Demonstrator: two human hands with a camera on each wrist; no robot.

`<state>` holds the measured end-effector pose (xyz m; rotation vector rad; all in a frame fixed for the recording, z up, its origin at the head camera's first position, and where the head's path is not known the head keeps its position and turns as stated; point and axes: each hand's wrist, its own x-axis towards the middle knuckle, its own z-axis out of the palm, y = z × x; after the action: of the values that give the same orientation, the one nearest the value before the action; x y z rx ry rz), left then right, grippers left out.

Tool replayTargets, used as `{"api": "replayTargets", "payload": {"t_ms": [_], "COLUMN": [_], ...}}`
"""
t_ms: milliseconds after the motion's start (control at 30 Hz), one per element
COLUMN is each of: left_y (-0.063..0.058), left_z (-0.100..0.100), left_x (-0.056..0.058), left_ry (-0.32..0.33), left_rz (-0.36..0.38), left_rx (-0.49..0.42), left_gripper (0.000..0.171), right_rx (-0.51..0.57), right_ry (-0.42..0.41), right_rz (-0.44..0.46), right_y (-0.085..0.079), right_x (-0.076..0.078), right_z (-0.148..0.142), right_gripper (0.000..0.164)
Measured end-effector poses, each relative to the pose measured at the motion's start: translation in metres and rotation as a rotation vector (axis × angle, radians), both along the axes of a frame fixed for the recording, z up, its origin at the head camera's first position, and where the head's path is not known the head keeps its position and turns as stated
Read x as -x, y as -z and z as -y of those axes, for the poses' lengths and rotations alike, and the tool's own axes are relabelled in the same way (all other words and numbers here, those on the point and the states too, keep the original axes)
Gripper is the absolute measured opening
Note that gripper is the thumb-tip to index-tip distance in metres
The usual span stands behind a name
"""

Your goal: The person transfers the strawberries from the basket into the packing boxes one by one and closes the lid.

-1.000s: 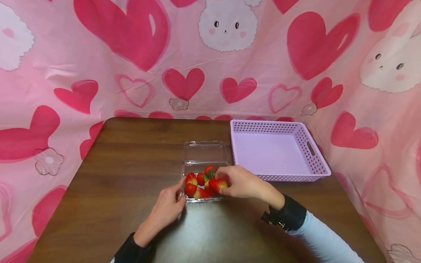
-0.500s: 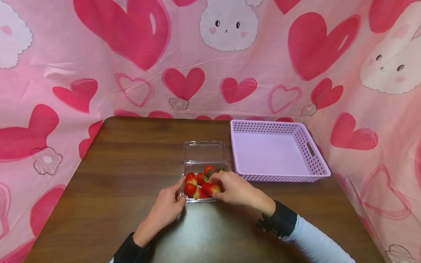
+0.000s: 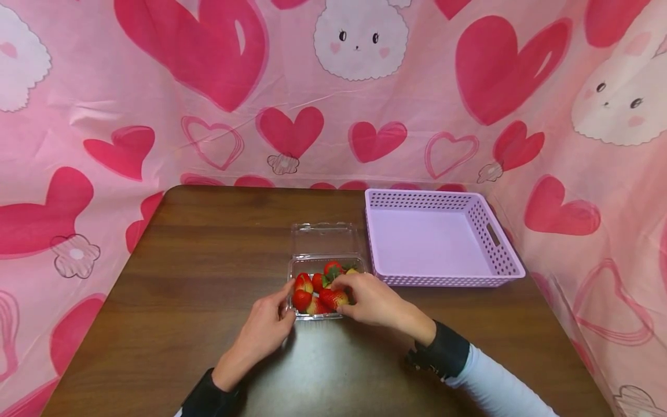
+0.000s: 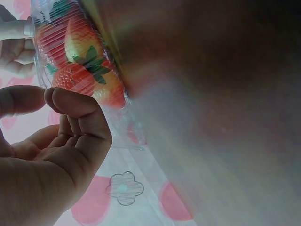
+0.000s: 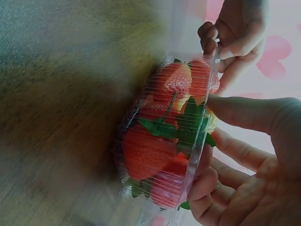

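Note:
A clear plastic clamshell box point(image 3: 299, 266) lies on the table with its lid folded back. Several red strawberries point(image 3: 302, 300) with green leaves fill it. My left hand point(image 3: 267, 325) pinches the box's left rim between thumb and forefinger; the left wrist view shows this hand point(image 4: 70, 136) at the rim. At the front right corner, my right hand point(image 3: 372, 298) holds a strawberry point(image 3: 333, 299) between thumb and fingers, low among the others. In the right wrist view, the thumb of this hand point(image 5: 263, 160) lies at the rim and the leaves show through the ribbed wall.
A lilac perforated basket point(image 3: 427, 243) stands on the brown wooden table point(image 3: 208, 278), close to the right of the box. A pink cloth point(image 3: 333, 92) with hearts and rabbit faces hangs behind the table and along both sides.
My right hand has shifted left and slightly down with the strawberry into the box's front right part, then stayed nearly still. The left hand has kept its place on the rim.

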<state>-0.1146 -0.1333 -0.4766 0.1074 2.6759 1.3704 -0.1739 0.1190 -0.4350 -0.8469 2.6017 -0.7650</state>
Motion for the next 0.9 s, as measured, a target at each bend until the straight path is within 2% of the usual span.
{"api": "replayTargets", "payload": {"t_ms": [233, 367, 500, 600, 700, 800, 900], "left_y": [0.001, 0.001, 0.000, -0.001, -0.001, -0.002, -0.003], "left_z": [-0.001, -0.001, 0.000, 0.001, 0.004, 0.007, 0.009], "left_x": [-0.001, -0.002, -0.002, -0.002, -0.003, -0.002, -0.002], "left_ry": [0.000, -0.004, -0.005, -0.009, -0.018, -0.023, -0.027], "left_rz": [0.011, 0.013, 0.017, 0.021, 0.015, 0.009, 0.010], "left_rx": [-0.015, -0.018, -0.024, -0.022, -0.008, 0.001, 0.003], "left_gripper": [0.066, 0.065, 0.065, 0.065, 0.065, 0.065, 0.065], "right_rx": [0.019, 0.065, 0.165, 0.262, 0.353, 0.425, 0.478], "right_ry": [0.008, 0.022, 0.065, 0.128, 0.216, 0.308, 0.356], "right_rz": [0.028, 0.035, -0.039, -0.140, -0.212, -0.213, -0.179], "right_y": [0.002, 0.003, 0.006, 0.010, 0.016, 0.023, 0.029], "right_x": [-0.001, -0.003, -0.007, -0.011, -0.014, -0.016, -0.018], "right_z": [-0.002, -0.005, -0.010, -0.014, -0.015, -0.015, -0.012], "right_gripper": [0.037, 0.035, 0.028, 0.025, 0.031, 0.041, 0.047]}}
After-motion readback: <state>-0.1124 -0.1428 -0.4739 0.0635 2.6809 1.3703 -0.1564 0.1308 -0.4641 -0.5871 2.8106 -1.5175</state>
